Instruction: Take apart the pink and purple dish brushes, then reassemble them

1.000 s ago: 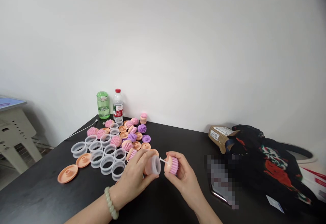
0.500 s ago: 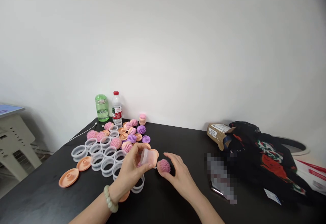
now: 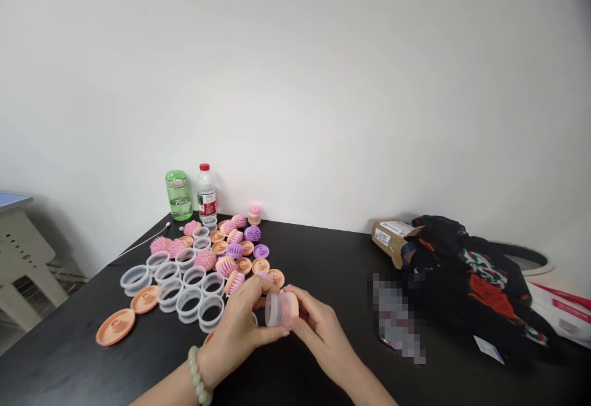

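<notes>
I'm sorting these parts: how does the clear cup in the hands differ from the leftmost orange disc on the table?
The clear cup is see-through; the orange disc is opaque. The cup has a tall wall; the disc is shallow, with a raised knob in its middle. The cup is tipped sideways between the left hand and the right hand; the disc lies on the table. Both are round.

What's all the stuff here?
Container: 1, clear, between hands
Rings: about twelve, clear, left
Discs: many, orange and purple, left
Spiky pieces: many, pink and purple, left
Bottles: 2, green, clear, left
Cable: 1, white, left
Box: 1, brown, right
Fabric: 1, patterned black, right
Card: 1, white, right
Package: 1, white, right
Blurred thing: 1, grey, right
Table: 1, black, below
Desk: 1, blue-topped, left
Wall: 1, white, behind
Bracelet: 1, green, left wrist
Left hand, right hand: 2, holding container
</notes>
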### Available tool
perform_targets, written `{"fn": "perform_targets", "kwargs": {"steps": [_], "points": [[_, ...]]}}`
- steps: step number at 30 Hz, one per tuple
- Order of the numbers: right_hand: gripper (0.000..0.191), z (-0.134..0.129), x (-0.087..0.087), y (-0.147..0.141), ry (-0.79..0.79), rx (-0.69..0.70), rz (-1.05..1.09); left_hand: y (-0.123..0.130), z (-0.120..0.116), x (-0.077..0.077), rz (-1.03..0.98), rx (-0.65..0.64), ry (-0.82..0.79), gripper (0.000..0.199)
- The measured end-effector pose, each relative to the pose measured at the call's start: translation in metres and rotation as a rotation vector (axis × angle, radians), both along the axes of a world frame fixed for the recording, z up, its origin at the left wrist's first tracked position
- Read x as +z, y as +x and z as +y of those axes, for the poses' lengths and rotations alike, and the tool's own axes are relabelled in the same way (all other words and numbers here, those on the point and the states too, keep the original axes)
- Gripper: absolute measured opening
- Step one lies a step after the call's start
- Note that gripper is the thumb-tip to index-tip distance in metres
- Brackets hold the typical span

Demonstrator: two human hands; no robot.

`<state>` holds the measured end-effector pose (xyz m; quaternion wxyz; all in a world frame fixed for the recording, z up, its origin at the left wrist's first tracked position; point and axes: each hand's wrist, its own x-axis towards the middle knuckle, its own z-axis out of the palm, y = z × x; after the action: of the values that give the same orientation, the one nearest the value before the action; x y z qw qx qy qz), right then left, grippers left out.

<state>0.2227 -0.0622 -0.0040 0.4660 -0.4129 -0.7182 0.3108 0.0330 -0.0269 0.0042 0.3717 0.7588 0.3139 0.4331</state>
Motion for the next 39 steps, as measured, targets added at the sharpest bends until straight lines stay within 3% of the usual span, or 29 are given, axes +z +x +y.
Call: {"fn": "perform_targets", "kwargs": {"steps": [5, 10, 12, 16, 20, 23, 26, 30, 39], "points": [[0.043, 0.000, -0.003, 0.001, 0.100, 0.018, 0.010, 0.002, 0.000, 0.004, -0.050, 0.031, -0.133, 0.040], [0.034, 0.000, -0.001, 0.006, 0.300, 0.001, -0.047, 0.001, 0.004, 0.002, -0.264, -0.177, -0.441, 0.043], [0.034, 0.000, 0.000, 0.010, 0.375, -0.066, -0.053, -0.002, 0.005, 0.005, -0.303, -0.208, -0.480, 0.039], [0.036, 0.005, 0.000, 0.019, 0.287, -0.238, 0.173, -0.009, 0.007, 0.012, -0.296, -0.068, -0.343, 0.031], [0.035, 0.015, -0.002, 0.028, 0.102, -0.327, 0.289, -0.014, 0.009, 0.016, -0.121, 0.028, -0.125, 0.035], [0.038, 0.021, -0.002, 0.038, -0.039, -0.400, 0.192, -0.013, 0.005, 0.016, 0.120, -0.002, 0.073, 0.035], [0.031, 0.025, -0.003, 0.049, -0.126, -0.472, -0.051, -0.011, -0.001, 0.015, 0.337, -0.056, 0.237, 0.047], [0.019, 0.029, -0.008, 0.060, -0.189, -0.423, -0.284, -0.009, -0.007, 0.012, 0.580, -0.086, 0.382, 0.046], [0.017, 0.033, -0.016, 0.056, -0.206, -0.278, -0.343, -0.006, -0.005, 0.015, 0.835, -0.083, 0.498, 0.034]]}}
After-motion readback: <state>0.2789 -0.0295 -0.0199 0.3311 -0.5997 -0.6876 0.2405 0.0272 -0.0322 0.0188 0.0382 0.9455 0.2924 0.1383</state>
